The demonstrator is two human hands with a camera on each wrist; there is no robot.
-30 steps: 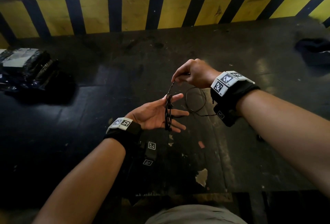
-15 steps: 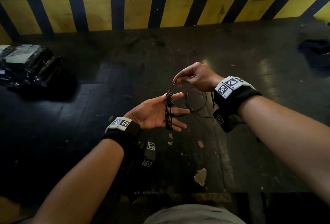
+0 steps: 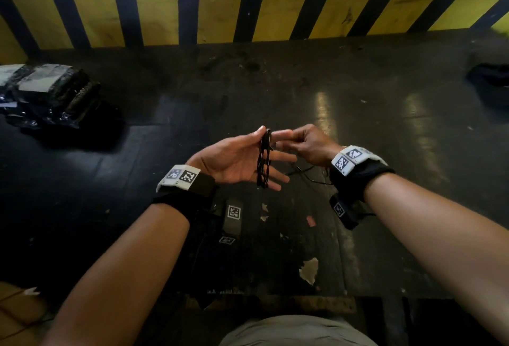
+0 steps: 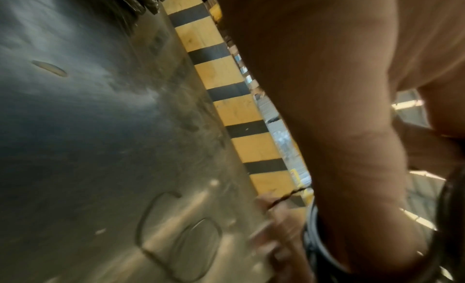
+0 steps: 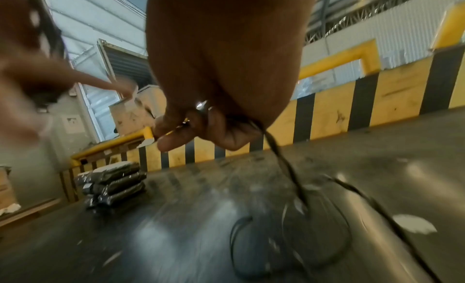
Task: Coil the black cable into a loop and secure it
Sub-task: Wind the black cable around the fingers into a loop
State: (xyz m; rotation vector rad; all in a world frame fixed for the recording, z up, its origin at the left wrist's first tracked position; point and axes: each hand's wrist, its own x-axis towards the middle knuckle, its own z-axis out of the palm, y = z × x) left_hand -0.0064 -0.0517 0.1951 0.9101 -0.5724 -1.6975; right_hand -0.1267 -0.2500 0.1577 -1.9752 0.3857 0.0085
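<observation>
The black cable [image 3: 263, 158] is wound in a narrow coil across the straight fingers of my left hand [image 3: 275, 143], which lies palm up. Just beyond those fingertips my right hand [image 3: 286, 144] pinches the cable's free length. Loose cable [image 3: 303, 173] sags below the right hand. The right wrist view shows the pinching fingers [image 5: 198, 128], the cable [image 5: 284, 164] trailing down from them into a slack loop [image 5: 289, 237], and the left fingers [image 5: 100, 84] blurred at the left. The left wrist view is blurred and mostly palm, with a bit of cable [image 4: 284, 197] low in the middle.
Both hands hover over a dark, scuffed surface [image 3: 358, 114] with chipped patches [image 3: 309, 270]. A yellow-and-black striped barrier [image 3: 220, 12] runs along the back. Black wrapped bundles [image 3: 49, 94] lie at the left and a dark object [image 3: 490, 83] at the far right.
My right hand has come down and in to the left fingertips with the cable. The loose loop beside the hands has shrunk. The left hand has risen slightly.
</observation>
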